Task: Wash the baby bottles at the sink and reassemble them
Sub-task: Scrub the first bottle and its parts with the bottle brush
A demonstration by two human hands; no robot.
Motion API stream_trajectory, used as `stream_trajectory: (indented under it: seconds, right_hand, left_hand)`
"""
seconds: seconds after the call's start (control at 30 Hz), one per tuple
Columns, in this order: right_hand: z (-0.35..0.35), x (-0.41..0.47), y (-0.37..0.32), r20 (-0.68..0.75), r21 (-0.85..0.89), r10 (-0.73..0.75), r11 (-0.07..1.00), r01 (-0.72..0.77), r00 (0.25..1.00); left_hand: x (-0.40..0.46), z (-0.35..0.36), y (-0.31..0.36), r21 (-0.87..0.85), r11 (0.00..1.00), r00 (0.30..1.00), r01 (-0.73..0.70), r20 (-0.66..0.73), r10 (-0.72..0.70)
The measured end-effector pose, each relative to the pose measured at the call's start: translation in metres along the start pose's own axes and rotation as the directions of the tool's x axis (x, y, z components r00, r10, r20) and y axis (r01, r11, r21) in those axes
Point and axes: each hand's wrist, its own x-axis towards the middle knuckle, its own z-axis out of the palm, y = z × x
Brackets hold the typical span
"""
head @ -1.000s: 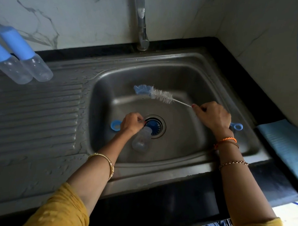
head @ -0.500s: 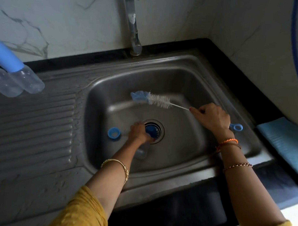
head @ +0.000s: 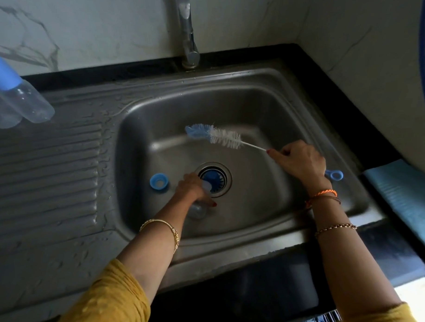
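Head view: two capped bottles (head: 24,104) are lying on the drainboard; one bottle (head: 197,209) is being gripped by left hand (head: 193,188) fingers in the sink (head: 289,124); one brush (head: 220,136) is being pinched by the right hand (head: 300,161); one blue ring (head: 159,183) is lying beside.

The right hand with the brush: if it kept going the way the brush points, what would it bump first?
Probably the sink's far-left wall. The right hand aims the bottle brush up-left over the basin; depth is unclear.
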Motion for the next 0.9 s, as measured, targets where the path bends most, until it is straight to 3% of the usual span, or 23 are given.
stream_trajectory:
  seconds: [0.13,0.3,0.6,0.9]
  right_hand:
    - [0.000,0.000,0.000,-0.004,0.000,0.007,1.000,-0.007,1.000]
    - [0.000,0.002,0.001,-0.010,0.010,0.016,1.000,-0.016,1.000]
    - [0.002,0.004,0.002,0.019,-0.007,0.024,1.000,-0.024,1.000]
    - [0.004,0.005,0.004,0.023,-0.001,0.033,0.999,-0.033,0.999]
  left_hand:
    - [0.002,0.001,0.002,-0.082,0.994,0.994,-0.066,-0.096,0.058]
    - [0.011,-0.001,0.019,-0.032,0.979,0.952,-0.203,-0.241,0.190]
    - [0.029,0.010,0.020,0.103,0.959,0.949,-0.263,-0.151,0.276]
    - [0.034,0.017,0.021,0.153,0.942,0.921,-0.298,-0.215,0.326]
